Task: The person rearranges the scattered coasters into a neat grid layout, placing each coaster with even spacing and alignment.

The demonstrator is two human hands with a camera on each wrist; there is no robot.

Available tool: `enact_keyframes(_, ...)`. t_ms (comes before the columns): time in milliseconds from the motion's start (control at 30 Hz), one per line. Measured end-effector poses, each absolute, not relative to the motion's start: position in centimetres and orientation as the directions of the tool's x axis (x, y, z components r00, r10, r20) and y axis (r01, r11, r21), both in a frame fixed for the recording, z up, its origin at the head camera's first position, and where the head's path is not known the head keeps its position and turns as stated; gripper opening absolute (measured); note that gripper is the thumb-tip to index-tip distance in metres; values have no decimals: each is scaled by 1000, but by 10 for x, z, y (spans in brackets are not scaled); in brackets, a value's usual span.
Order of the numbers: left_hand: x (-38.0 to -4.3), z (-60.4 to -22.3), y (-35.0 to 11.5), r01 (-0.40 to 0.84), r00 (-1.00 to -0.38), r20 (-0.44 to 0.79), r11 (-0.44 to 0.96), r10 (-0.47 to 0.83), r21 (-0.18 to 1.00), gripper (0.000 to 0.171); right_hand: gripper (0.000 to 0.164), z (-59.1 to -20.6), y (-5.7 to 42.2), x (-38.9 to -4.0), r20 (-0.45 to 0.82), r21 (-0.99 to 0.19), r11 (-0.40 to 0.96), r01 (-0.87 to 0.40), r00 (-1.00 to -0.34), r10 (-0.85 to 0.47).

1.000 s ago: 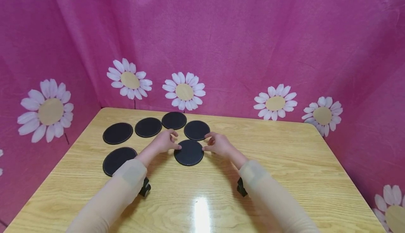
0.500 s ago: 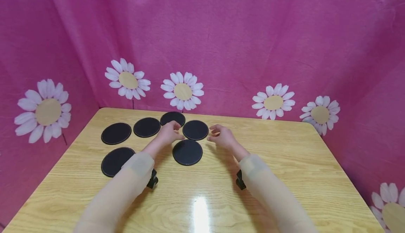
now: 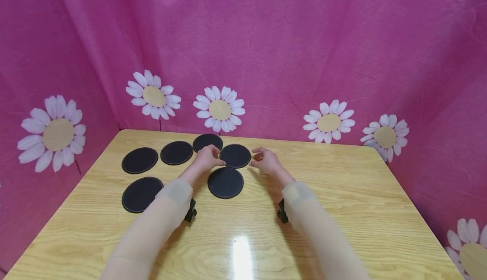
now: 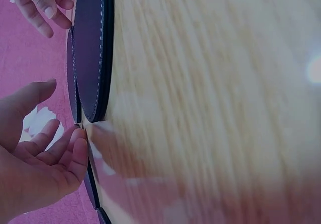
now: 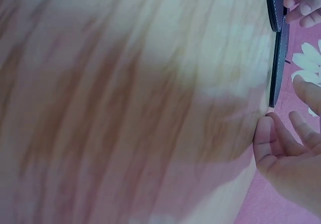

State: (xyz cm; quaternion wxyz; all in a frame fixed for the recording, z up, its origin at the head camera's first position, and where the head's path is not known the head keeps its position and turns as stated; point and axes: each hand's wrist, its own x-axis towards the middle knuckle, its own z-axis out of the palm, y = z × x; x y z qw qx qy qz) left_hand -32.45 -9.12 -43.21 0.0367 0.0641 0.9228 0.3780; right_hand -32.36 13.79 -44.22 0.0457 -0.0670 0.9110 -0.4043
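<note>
Several round black coasters with stitched rims lie flat on the table. My left hand [image 3: 207, 158] hovers at the left side of the back-right coaster [image 3: 235, 156], its thumb apart from the loosely bent fingers. At that coaster's right edge is my right hand [image 3: 266, 161], thumb and fingers spread; whether it touches the rim cannot be told. Neither hand grips anything. The front middle coaster [image 3: 225, 183] sits just below, between the hands, and shows a thick stitched edge in the left wrist view. Part of the rearmost coaster [image 3: 207, 142] is hidden behind my left hand.
Further left lie three more coasters: one beside the rearmost [image 3: 176, 153], a far-left coaster [image 3: 139, 160] and a near-left coaster [image 3: 141, 194] partly behind my left sleeve. A pink curtain [image 3: 266, 60] with printed daisies borders the wooden table [image 3: 342, 195] at the back and sides.
Both hands have left the front middle coaster and moved up to the back-right one. My left hand then shifted slightly right toward its edge. The coasters keep their places.
</note>
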Motion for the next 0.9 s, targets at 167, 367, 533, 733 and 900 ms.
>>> enact_keyframes(167, -326, -434, -89, 68, -992, -26, 686, 125, 724, 45, 48, -443, 136, -327, -45, -744, 665, -63, -989, -144)
enact_keyframes(367, -329, -437, -85, 58, -993, -25, 670, 114, 740, 51, 48, -444, 132, -328, -39, -749, 659, -66, -989, -144)
enact_keyframes(533, -331, -438, -81, 50, -994, -23, 658, 102, 751, 54, 47, -442, 130, -327, -29, -765, 640, -73, -989, -147)
enact_keyframes(733, -331, -438, -77, 35, -997, -16, 637, 74, 770, 54, 47, -442, 129, -326, -40, -778, 626, -50, -991, -129)
enact_keyframes(900, -328, -438, -74, 11, -999, -14, 591, 39, 807, 54, 46, -444, 130, -326, -56, -804, 594, -22, -992, -111)
